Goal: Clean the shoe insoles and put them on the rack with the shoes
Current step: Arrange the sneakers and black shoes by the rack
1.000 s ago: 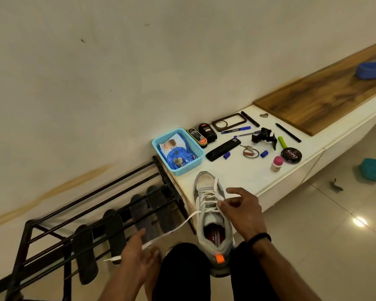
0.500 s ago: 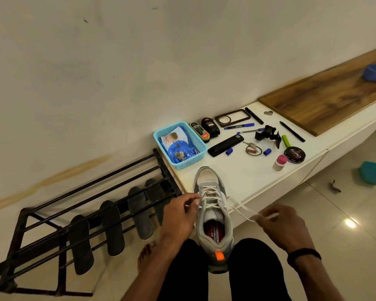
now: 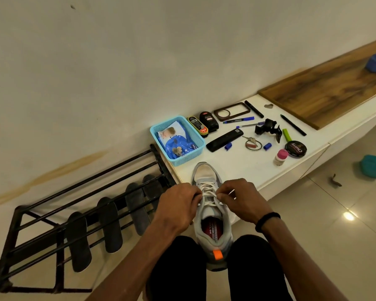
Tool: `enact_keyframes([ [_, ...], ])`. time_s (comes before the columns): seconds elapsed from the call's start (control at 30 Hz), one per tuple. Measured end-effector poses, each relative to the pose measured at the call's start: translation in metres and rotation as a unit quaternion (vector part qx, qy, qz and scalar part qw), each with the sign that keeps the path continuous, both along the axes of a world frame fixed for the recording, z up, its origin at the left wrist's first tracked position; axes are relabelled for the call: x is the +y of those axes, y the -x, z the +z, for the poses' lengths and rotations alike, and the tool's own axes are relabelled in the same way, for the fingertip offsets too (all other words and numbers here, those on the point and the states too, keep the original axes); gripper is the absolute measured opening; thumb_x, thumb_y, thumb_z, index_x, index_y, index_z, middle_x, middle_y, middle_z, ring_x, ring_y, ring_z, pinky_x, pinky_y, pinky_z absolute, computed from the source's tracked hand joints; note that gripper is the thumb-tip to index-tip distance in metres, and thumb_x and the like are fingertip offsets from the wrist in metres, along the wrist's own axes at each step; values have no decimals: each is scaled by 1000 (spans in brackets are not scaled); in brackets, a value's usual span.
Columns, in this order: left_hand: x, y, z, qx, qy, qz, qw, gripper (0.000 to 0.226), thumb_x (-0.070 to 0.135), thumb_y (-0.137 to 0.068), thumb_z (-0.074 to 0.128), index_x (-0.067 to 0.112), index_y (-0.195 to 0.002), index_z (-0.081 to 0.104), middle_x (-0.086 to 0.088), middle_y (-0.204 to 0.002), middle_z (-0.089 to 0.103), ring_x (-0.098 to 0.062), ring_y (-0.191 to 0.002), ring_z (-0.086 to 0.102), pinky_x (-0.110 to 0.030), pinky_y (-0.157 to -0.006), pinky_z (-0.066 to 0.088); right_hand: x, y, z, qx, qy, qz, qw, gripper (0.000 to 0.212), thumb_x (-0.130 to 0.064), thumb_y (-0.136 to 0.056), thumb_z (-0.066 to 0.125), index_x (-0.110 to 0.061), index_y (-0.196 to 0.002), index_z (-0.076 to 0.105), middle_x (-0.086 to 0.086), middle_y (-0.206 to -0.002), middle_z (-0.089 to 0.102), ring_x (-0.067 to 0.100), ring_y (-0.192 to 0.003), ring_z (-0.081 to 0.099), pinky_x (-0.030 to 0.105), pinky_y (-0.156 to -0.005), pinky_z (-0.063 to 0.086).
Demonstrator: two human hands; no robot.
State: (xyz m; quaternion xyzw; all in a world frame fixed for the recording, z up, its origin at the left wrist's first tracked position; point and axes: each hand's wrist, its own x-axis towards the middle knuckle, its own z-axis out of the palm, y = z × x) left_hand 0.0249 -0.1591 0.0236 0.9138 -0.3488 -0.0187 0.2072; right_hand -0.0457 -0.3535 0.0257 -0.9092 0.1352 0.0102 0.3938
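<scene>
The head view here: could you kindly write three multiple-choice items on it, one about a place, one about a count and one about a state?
1. Where does the blue basket sit?
A. on the white counter by the wall
B. on the floor
C. on the rack

2. How many dark insoles hang on the rack?
A. two
B. four
C. six

3. What are the hands doing?
A. resting flat on the counter
B. pinching the laces of the grey shoe
C. lifting the basket

Answers: 1 A, it stands on the counter beside the polish bottles. 2 B, four hang side by side. 3 B, the left hand and right hand meet at the laces.
</scene>
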Motion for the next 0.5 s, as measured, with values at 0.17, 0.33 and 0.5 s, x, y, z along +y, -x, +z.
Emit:
enact_keyframes([
  [0.17,-5,2,-2,-23,4,-16,1000,21,36,-103,48,23,-105,65,6,-100,63,-11,-88,56,-27,-75,47,5,-12,4,27,56,23,998,10,-28,-90,68,-20,-88,73,-6,-88,70,10,-80,63,32,-74,55],
  [0.33,0,5,-7,17,33,0,999,13,35,-103,49,25,-97,53,7,-95,59,-9,-80,51,-23,-71,40,18,-12,-1,35,159,50,985,16,-28,-96,46,-16,-93,54,4,-96,62,24,-85,55,36,-72,43],
  [0.5,4,13,-17,49,93,36,994,12,36,-102,51,26,-96,51,9,-92,61,-7,-78,55,-27,-70,47,21,0,-3,12,98,38,994,20,-29,-103,41,-11,-96,49,5,-94,56,18,-78,46,30,-68,35],
])
